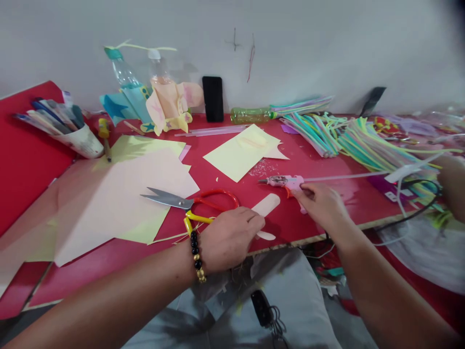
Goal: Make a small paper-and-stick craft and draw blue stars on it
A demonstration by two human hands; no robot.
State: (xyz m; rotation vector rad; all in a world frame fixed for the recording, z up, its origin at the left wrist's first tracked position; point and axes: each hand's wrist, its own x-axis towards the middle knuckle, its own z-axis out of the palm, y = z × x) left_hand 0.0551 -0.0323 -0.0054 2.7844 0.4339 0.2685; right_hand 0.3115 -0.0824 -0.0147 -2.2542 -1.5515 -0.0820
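My left hand (232, 237), with a beaded bracelet at the wrist, is closed at the table's front edge. Out of its fingers sticks a cream paper cutout (268, 204) with a rounded end, and a smaller rounded paper end (266, 236) shows just below. My right hand (321, 206) pinches the handle of a pink hot glue gun (290, 182), which lies low over the table with its nozzle pointing left. A long clear glue stick (345, 176) runs out of its back. Beside my left hand lie large scissors (181, 201) with red and yellow handles, blades apart.
Pale paper sheets (119, 189) cover the left; a yellow sheet (238, 155) lies mid-table. Behind stand decorated bottles (127, 97), a phone (212, 99) and a cup of pens (85, 143). Pipe cleaners (374, 145) and a cable (399, 194) lie right, near another person's arm (452, 179).
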